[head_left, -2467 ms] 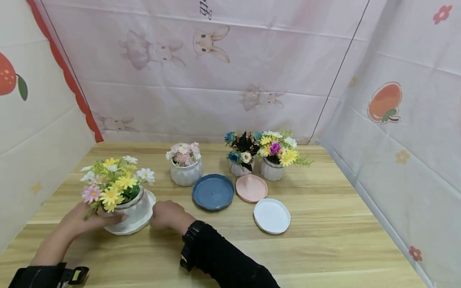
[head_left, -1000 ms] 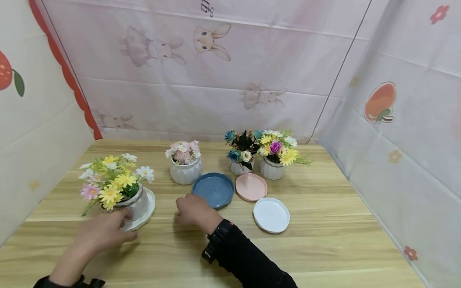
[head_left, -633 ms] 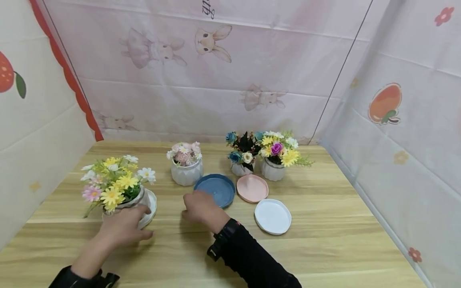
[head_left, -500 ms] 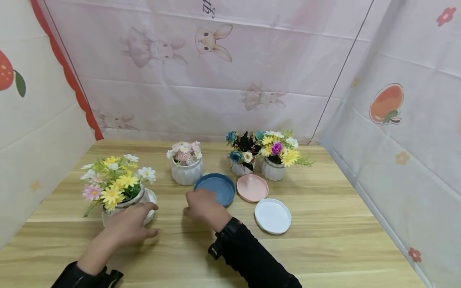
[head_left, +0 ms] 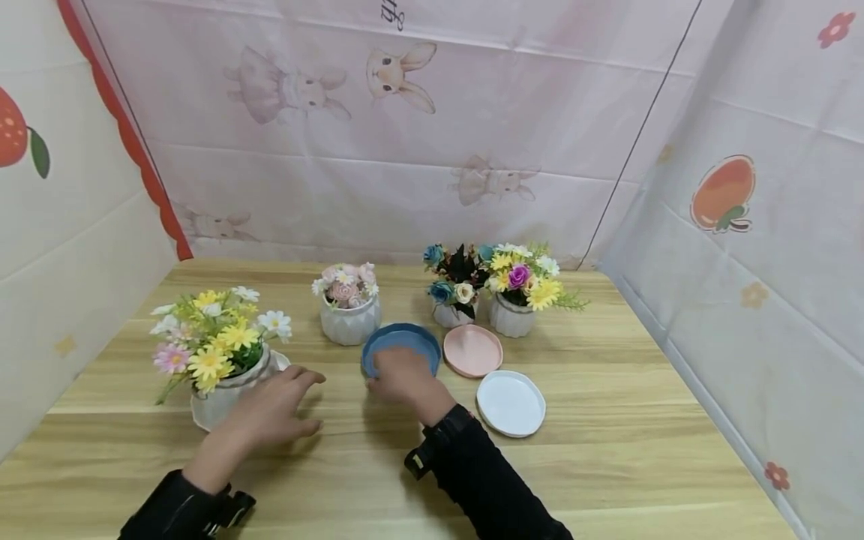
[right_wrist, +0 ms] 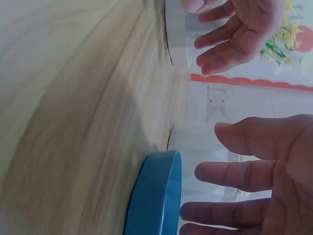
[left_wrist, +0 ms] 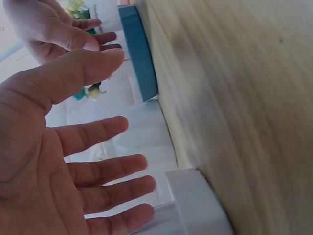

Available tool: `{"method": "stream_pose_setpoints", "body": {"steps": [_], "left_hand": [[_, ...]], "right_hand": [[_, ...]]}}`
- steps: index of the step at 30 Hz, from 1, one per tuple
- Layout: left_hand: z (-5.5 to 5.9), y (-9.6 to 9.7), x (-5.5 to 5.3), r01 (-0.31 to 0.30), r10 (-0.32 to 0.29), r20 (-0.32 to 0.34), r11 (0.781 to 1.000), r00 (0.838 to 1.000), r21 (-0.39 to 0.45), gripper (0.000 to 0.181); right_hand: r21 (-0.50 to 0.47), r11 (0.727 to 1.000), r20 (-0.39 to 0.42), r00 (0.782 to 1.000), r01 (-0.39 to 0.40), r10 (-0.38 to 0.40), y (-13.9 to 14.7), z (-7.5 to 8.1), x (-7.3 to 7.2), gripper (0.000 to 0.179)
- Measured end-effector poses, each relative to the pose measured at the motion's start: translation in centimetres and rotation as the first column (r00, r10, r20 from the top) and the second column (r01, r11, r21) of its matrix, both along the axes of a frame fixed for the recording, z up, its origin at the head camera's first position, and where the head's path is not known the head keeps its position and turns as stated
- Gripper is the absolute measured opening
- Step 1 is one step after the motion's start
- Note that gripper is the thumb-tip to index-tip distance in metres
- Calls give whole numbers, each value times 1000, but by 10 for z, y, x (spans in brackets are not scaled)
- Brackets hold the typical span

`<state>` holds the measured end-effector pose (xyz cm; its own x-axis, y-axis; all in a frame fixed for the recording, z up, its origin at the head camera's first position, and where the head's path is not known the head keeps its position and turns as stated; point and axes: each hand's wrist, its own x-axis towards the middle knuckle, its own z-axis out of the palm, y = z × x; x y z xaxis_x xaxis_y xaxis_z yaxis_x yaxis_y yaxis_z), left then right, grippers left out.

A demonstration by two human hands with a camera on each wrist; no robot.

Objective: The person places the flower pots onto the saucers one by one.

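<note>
My left hand (head_left: 270,409) is in front of a white pot of yellow, white and pink flowers (head_left: 223,356), which stands on a white scalloped saucer (head_left: 199,416) at the left. Its fingers and thumb are spread and hold nothing in the left wrist view. My right hand (head_left: 408,382) hovers over the near part of a blue saucer (head_left: 398,337), partly hiding it in the head view. In the right wrist view its fingers (right_wrist: 230,213) extend straight beside the raised rim of the blue saucer (right_wrist: 151,200), with nothing between them.
A pot of pink flowers (head_left: 351,322) stands behind the blue saucer. Farther right are a pot with blue roses (head_left: 452,315) and a pot of mixed flowers (head_left: 511,319). A pink saucer (head_left: 472,351) and a white saucer (head_left: 511,403) lie on the wooden table (head_left: 641,435).
My left hand has let go of the left flower pot and moved rightward. My right hand has gone from the scalloped saucer rightward to the blue saucer. The pots have not visibly moved.
</note>
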<state>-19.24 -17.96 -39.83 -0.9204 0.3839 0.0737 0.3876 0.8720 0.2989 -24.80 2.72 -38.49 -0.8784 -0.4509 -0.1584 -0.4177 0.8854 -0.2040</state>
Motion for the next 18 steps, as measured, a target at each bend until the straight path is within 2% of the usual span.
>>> {"method": "stream_pose_setpoints", "body": {"steps": [5, 11, 14, 18], "left_hand": [[-5, 4, -9, 1, -1, -42, 1000, 999, 0, 63], [-3, 14, -19, -24, 24, -7, 998, 1000, 55, 62], [-3, 18, -26, -23, 24, -10, 996, 1000, 82, 62], [-5, 21, -34, -44, 44, 1, 992, 999, 118, 61]], "right_hand": [[-2, 1000, -16, 1000, 5, -5, 8, -1, -1, 21], [-28, 1000, -27, 1000, -5, 4, 13, -4, -4, 22], [-40, 999, -11, 1000, 14, -14, 16, -5, -4, 21], [-74, 996, 12, 999, 47, -46, 23, -7, -5, 29]]}}
